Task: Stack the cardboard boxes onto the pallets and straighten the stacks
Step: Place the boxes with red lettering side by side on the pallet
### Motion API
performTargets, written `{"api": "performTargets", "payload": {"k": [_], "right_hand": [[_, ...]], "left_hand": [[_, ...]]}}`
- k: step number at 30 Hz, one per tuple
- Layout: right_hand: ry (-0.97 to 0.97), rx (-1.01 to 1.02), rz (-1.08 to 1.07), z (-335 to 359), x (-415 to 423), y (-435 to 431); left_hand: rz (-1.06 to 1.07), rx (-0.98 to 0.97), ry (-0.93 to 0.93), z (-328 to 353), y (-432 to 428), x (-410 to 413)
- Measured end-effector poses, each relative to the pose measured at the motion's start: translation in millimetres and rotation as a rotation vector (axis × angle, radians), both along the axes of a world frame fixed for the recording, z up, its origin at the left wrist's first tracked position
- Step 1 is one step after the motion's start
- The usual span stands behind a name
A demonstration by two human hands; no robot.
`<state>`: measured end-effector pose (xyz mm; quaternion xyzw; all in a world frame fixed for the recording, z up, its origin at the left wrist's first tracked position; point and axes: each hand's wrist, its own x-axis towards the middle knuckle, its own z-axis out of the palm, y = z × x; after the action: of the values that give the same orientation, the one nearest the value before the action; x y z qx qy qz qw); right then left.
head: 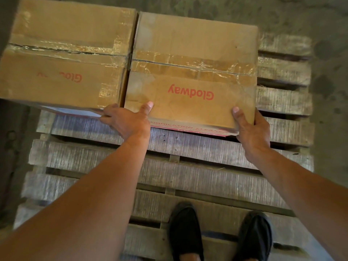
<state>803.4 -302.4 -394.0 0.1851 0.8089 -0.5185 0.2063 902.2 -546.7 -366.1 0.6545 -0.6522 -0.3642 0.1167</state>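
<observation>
Both hands hold the near edge of the right-hand box [194,72]. The grip of the right hand [252,129] is closed on the near right corner, with the thumb on top and the fingers curled round the side. The left hand [128,119] lays its thumb on the same box's top, and its fingers curl at the gap beside the left-hand box [66,53]. I cannot tell which box those fingers touch. The two cardboard boxes sit side by side, almost touching, at the far end of a wooden pallet [188,176]. Their near edges are not in line. The person's black shoes [185,228] stand on the pallet slats. Both boxes are sealed with wrinkled clear tape [194,65], so their contents are hidden. Red lettering shows on the tops and on the near side. Judging from this, the right-hand box is being squared against its neighbour. If it is pushed sideways, the left fingers could be pinched in the narrow gap. A hard shove could slide it too far, or knock the other box crooked. A shoe could also catch in the open gaps between the slats.
</observation>
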Motion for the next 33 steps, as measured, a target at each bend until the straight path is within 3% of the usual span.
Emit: {"api": "performTargets", "payload": {"k": [4,7,12,15,26,33], "right_hand": [[0.004,0.153,0.115,14.0,-1.0,-0.2],[0.036,0.262,0.047,38.5,0.4,11.4],[0.125,0.37,-0.073,103.4,-0.3,79.8],[0.178,0.478,-0.137,151.0,-6.7,145.2],[0.227,0.635,-0.755,277.6,34.1,409.0],[0.304,0.663,-1.184,292.1,97.1,536.3]], "left_hand": [[-0.156,-0.205,-0.154,20.4,6.9,0.5],[-0.483,-0.378,-0.033,38.1,23.4,-0.1],[-0.969,-0.297,0.087,96.1,72.5,-47.6],[-1.222,-0.357,0.149,140.0,124.4,-99.1],[-1.891,-0.255,0.443,263.2,435.0,-195.8],[-1.983,-0.07,0.609,277.4,614.3,-187.9]]}}
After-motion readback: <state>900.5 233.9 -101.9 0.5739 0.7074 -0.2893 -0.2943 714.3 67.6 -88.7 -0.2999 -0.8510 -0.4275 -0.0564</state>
